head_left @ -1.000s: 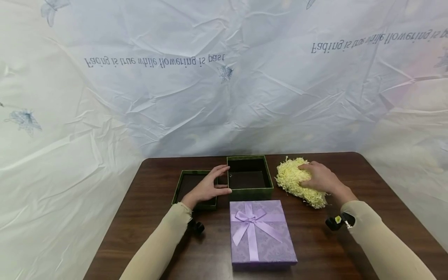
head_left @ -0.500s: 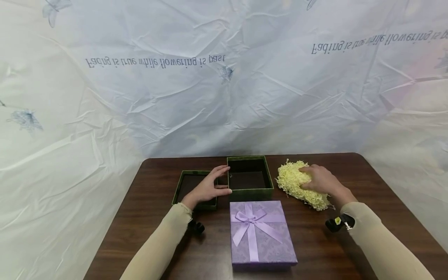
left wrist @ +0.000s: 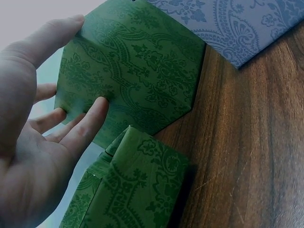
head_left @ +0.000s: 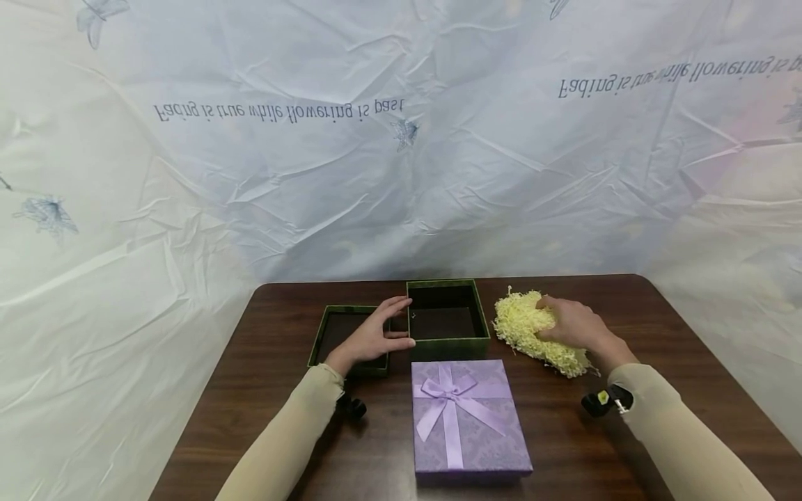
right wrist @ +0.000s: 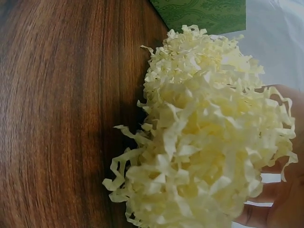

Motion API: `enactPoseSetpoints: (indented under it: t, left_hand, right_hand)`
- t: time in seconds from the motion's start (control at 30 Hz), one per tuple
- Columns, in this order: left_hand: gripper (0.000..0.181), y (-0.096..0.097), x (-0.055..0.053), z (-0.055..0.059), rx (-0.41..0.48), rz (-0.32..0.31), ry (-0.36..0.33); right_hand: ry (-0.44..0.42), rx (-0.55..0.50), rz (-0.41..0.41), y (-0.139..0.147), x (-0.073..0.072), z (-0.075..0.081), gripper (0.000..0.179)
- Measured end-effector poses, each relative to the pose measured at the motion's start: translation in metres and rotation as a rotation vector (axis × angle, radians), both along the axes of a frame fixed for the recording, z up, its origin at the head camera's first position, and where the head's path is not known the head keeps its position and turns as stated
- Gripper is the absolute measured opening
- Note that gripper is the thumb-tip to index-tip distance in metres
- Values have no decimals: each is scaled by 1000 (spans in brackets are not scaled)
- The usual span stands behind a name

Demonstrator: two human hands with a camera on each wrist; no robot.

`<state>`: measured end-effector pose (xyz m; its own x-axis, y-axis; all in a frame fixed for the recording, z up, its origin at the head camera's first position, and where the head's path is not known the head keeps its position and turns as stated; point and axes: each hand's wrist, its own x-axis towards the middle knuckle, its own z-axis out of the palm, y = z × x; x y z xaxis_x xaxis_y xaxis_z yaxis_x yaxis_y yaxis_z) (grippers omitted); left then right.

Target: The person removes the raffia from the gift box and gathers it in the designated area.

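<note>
left hand (head_left: 368, 337), fingers wide, against one green box (head_left: 450, 348); right hand (head_left: 575, 325), fingers round one paper heap (head_left: 521, 324)

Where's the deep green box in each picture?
Head: the deep green box sits just below and right of centre.
Left wrist: box in the upper middle, above the shallow green box.
Right wrist: box at the top edge, right of middle, partly cut off.
Shared landmark: the brown table.

The bare left hand (left wrist: 42, 161), fingers spread, apparently touches a green floral-patterned box (left wrist: 137, 61); a second green patterned cardboard piece (left wrist: 142, 180) and a lavender patterned panel (left wrist: 242, 28) lie near, over brown wood-grain table (left wrist: 237, 142).
</note>
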<state>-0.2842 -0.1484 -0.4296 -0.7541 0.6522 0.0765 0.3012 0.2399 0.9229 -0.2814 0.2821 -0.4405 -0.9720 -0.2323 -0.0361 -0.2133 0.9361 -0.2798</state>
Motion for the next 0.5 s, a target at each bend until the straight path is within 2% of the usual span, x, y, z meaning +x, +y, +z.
enactPoseSetpoints:
  t: [0.3,0.5]
  left_hand:
    - [80,0,0,-1,5,-4,9]
    - [80,0,-1,-1,6,-14,20]
  right_hand:
    - [-15,28,7,0,0,2,69]
    - [-2,42,43,3,1,7,73]
